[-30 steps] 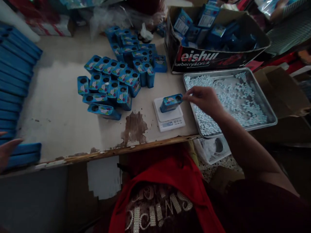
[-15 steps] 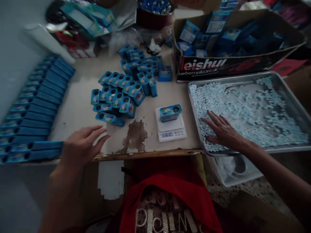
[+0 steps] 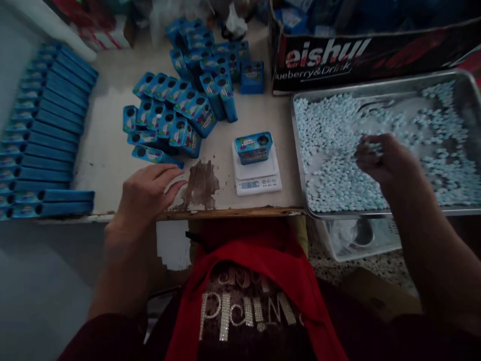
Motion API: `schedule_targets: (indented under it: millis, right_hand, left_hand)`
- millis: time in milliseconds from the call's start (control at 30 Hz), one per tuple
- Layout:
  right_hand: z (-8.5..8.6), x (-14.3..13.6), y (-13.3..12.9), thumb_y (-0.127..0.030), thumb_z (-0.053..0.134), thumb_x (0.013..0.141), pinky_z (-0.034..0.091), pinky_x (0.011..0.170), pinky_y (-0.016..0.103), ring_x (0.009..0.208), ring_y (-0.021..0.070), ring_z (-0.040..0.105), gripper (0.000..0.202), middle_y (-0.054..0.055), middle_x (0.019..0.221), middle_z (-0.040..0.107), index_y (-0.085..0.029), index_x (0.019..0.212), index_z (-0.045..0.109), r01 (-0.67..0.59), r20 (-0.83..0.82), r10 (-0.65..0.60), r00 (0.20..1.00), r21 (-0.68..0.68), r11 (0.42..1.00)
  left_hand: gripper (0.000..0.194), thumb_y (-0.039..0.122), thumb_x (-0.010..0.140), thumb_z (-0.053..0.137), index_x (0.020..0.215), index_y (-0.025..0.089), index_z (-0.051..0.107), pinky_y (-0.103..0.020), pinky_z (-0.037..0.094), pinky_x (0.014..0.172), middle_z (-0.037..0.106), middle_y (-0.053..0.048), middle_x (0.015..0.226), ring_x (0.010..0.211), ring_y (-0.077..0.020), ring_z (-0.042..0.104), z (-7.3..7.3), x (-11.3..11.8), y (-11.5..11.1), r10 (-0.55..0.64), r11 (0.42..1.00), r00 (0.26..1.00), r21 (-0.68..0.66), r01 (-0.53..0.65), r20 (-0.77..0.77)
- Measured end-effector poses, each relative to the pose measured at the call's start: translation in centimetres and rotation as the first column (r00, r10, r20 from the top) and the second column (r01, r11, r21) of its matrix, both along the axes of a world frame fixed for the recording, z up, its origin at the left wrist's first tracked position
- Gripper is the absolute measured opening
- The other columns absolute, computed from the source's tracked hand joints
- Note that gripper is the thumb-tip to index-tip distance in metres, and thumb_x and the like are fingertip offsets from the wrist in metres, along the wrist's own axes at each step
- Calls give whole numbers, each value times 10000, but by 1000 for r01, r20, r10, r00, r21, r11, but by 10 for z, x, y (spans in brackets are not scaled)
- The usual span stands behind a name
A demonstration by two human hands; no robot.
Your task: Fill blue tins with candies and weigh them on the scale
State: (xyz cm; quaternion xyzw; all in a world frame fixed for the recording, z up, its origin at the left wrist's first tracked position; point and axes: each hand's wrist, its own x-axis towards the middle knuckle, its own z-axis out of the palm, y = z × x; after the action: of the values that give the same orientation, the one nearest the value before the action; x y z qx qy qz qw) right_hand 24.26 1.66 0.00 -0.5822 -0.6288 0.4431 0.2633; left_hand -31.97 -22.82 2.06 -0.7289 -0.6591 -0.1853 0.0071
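Observation:
A blue box with a round hole in its top (image 3: 253, 147) stands on a small white scale (image 3: 257, 184). Over the metal tray (image 3: 376, 214) of pale blue and white pieces (image 3: 338, 188), my right hand (image 3: 387, 158) has its fingers curled around some of these pieces. My left hand (image 3: 152, 190) hovers near the table's front edge, thumb and fingers slightly apart, holding nothing. Just beyond its fingertips lies a blue box (image 3: 150, 154), at the front of a cluster of similar boxes (image 3: 165, 120).
Long rows of blue boxes (image 3: 56, 130) line the table's left side. A black cardboard carton (image 3: 376, 60) with blue packs inside stands behind the tray. Below the tray is a white plastic basket (image 3: 338, 253). A worn brown patch (image 3: 201, 185) marks the tabletop.
My right hand has gone from spread flat over the pieces to curled around some, farther right in the tray. My left hand has moved right. The camera view has shifted.

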Motion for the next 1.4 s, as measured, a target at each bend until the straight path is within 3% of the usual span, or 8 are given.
schedule_targets:
  millis: [167,400,633,767,967,1067,1200,1400]
  right_hand:
    - [6,-4,-14,-262,746,675,97,686,373,685,157,172,248,-16,773,362,-283,742,508,241,-340,-327,882,-271,932]
    - [16,-40,-35,-388,783,870,95,672,382,753,171,31,408,-51,867,238,-294,776,397,67,-277,-158,948,-312,948]
    - [42,-85,-25,-256,911,798,157,559,298,667,127,178,336,-47,823,353,-267,864,582,38,-424,-165,890,-291,956]
    - [73,-131,-33,-112,880,879,233,537,183,636,72,302,220,-21,826,519,-199,957,693,-57,-519,-181,835,-410,910]
    - [105,-166,-26,-113,803,1015,285,513,158,601,54,355,141,-23,803,557,-189,961,698,-147,-522,-87,849,-389,909]
    - [100,-142,-17,-147,817,997,293,504,188,611,65,377,131,-18,814,579,-205,966,704,-89,-499,-78,863,-301,949]
    - [70,-93,-17,-237,984,782,272,517,243,620,81,415,335,-12,781,608,-213,970,708,-8,-431,-98,897,-238,971]
    - [26,-66,-32,-453,1067,656,269,535,248,582,94,420,515,-48,668,550,-204,960,735,-109,-253,35,967,-282,953]
  left_hand:
    - [210,394,1079,787,1256,289,827,-503,667,1028,861,-53,1282,1184,-338,816,-4,23,20,-72,997,995,-1,73,71]
    - [198,302,1050,794,1244,279,828,-448,691,1039,859,-79,1243,1176,-307,838,-22,42,36,-151,988,950,83,133,273]
    - [240,337,1000,875,1216,240,839,-429,694,1018,859,-83,1166,1071,-276,830,-37,67,46,-34,997,792,78,-17,609]
    - [418,272,950,934,1336,223,779,-415,687,1070,841,-95,1285,1164,-264,820,-45,85,59,-3,997,664,52,-53,747]
    - [825,398,875,1050,1559,290,601,-477,648,1178,749,-125,1498,1408,-324,746,-53,118,84,18,997,659,33,-65,752]
    - [800,388,872,1057,1524,297,601,-454,643,1194,736,-112,1513,1408,-319,750,-55,135,101,-28,999,646,47,-12,763]
    - [558,336,928,1002,1369,267,666,-401,692,1059,803,-53,1252,1138,-268,826,-55,150,116,-27,1000,614,20,18,789]
    - [525,420,930,994,1312,233,687,-384,705,1039,791,-54,1179,1084,-251,821,-52,151,118,-51,999,591,50,17,805]
